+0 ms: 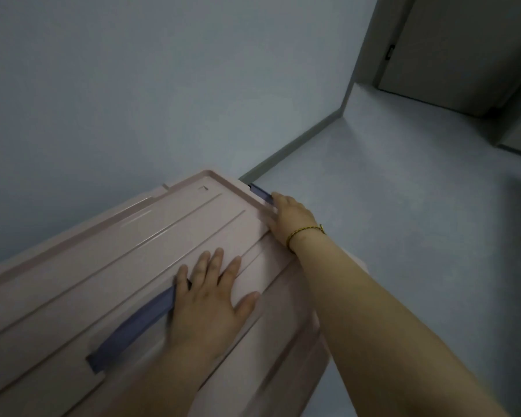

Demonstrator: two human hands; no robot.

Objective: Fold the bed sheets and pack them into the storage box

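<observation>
The box (277, 341) stands on the floor (403, 206) against the wall (133, 85), its lid (133, 242) on. Its long axis runs from the person's near left to the far right. No sheets show, and whether any are inside cannot be told.

The left hand (205, 299) lies flat on the lid by its near long edge, fingers straight and spread, little finger over the right end of the front latch (133, 326). The right hand (292, 219), with a bracelet (306, 231) at the wrist, curls over the lid's far short edge, thumb along the rim and fingers on the end latch (260, 192).

The next move most likely turns on the latches. The end latch is already under the right hand. The front latch lies along the near long edge and stretches leftward from the left hand, so that hand is the nearer one and need only slide left along the edge. Whether the lid is being fastened or freed cannot be told.
</observation>
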